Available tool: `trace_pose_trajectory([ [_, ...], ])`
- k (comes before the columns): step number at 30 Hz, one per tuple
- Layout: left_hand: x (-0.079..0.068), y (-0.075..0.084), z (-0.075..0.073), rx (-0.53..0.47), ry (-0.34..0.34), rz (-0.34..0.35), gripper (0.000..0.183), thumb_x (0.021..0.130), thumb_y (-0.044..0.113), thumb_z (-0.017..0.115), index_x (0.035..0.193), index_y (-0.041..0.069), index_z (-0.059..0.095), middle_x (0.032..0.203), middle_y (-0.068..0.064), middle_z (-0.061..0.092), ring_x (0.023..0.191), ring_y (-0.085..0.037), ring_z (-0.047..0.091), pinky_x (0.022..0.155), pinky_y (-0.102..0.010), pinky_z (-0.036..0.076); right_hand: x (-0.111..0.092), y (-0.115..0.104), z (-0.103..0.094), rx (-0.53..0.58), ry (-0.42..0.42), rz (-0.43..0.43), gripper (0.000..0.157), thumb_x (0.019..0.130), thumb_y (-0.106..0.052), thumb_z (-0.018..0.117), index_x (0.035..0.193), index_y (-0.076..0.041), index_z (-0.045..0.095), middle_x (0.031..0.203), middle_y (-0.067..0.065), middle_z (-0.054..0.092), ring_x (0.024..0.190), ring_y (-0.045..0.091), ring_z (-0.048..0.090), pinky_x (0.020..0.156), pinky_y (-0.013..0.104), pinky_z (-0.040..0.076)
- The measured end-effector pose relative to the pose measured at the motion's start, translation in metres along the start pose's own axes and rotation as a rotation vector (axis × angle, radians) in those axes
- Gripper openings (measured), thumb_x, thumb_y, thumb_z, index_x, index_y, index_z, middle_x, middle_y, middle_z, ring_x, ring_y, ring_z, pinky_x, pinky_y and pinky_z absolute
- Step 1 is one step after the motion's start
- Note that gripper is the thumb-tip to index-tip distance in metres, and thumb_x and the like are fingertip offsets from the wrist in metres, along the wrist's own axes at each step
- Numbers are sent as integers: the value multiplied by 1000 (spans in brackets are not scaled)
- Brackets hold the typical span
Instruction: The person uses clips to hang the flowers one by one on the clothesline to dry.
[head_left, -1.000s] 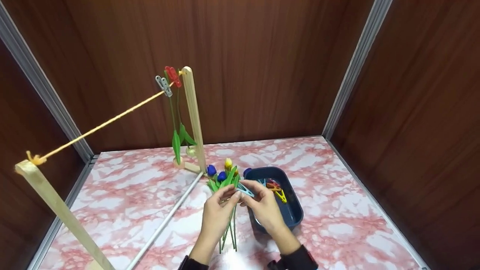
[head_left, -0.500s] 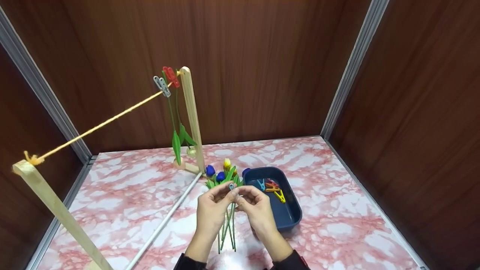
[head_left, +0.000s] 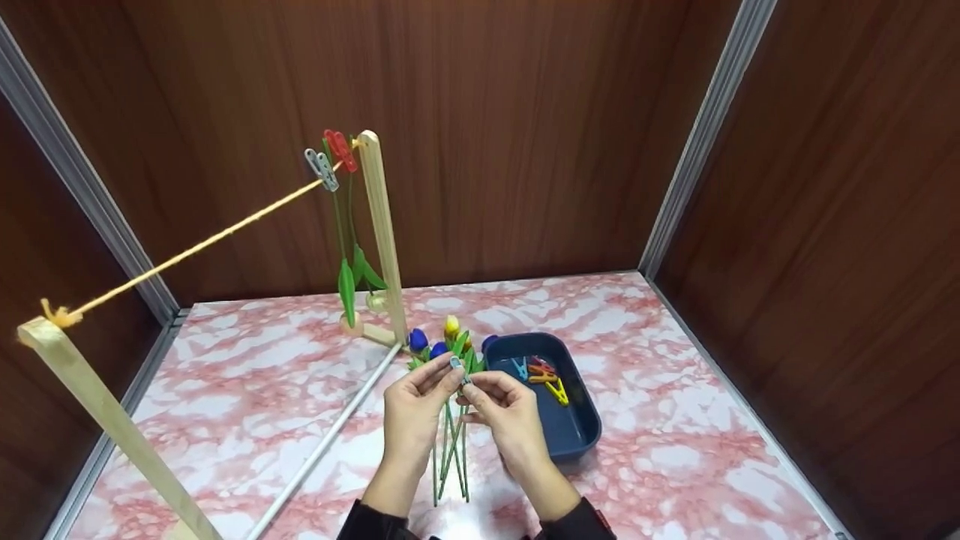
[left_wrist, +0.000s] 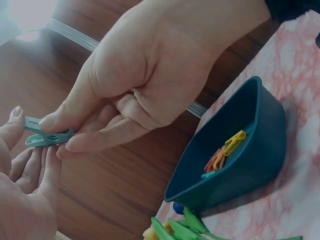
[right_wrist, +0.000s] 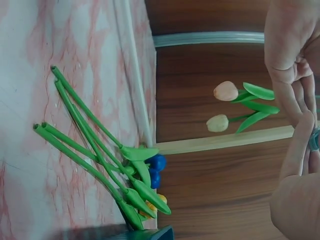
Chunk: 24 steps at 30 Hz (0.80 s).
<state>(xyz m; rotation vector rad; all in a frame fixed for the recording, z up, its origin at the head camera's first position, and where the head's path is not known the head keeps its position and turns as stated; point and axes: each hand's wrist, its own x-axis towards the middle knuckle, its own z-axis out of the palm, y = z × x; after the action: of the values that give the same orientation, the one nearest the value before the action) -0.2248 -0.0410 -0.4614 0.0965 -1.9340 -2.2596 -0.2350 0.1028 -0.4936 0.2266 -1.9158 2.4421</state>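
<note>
Between my two hands is a light blue clothespin (left_wrist: 35, 141), held above the tulips. My left hand (head_left: 415, 412) pinches one end between thumb and fingers. The thumb and fingertips of my right hand (head_left: 517, 424) grip its other end, as the left wrist view shows. Mostly the fingers hide it in the head view. Beneath the hands lie several artificial tulips (right_wrist: 90, 125) with blue and yellow heads, stems toward me. Two pale tulips (right_wrist: 226, 91) hang heads down from the cord, clipped by a red clothespin (head_left: 340, 150) and a grey clothespin (head_left: 322, 169).
A yellow cord (head_left: 202, 245) runs between two wooden posts (head_left: 384, 240) at the left, with a white rod (head_left: 330, 439) along the base. On the right stands a dark blue tub (head_left: 581, 442) with several clothespins (head_left: 556, 391) inside. Wooden panels enclose the marbled table (head_left: 675, 450).
Both hands have shifted slightly left, away from the tub, with the light blue clothespin. It has been turned between the fingers, and its end now points up and left.
</note>
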Motion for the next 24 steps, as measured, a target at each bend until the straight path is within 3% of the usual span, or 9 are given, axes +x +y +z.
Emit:
trace_pose_trajectory([
  [5,2,1,-1,-16,-19,12,40,97,18,84,134,3,76,128,-16,80,120,-20,77,102,-22,61,1,1,1,-14,2,-18,26,102,-11,76,122,5,73,101,-2,82,92,15,79,77,34,70],
  [14,6,1,-4,-7,-17,12,40,97,18,83,134,2,76,128,-17,80,119,-18,76,98,-19,61,5,3,4,-38,22,-7,26,101,-11,78,121,5,74,100,0,82,92,14,77,76,32,69],
  [24,8,5,-4,57,88,68,26,94,11,85,118,1,82,107,-13,85,92,-8,78,81,-18,62,5,1,12,-72,24,-3,27,101,-13,78,122,4,75,102,0,82,92,14,78,74,28,68],
])
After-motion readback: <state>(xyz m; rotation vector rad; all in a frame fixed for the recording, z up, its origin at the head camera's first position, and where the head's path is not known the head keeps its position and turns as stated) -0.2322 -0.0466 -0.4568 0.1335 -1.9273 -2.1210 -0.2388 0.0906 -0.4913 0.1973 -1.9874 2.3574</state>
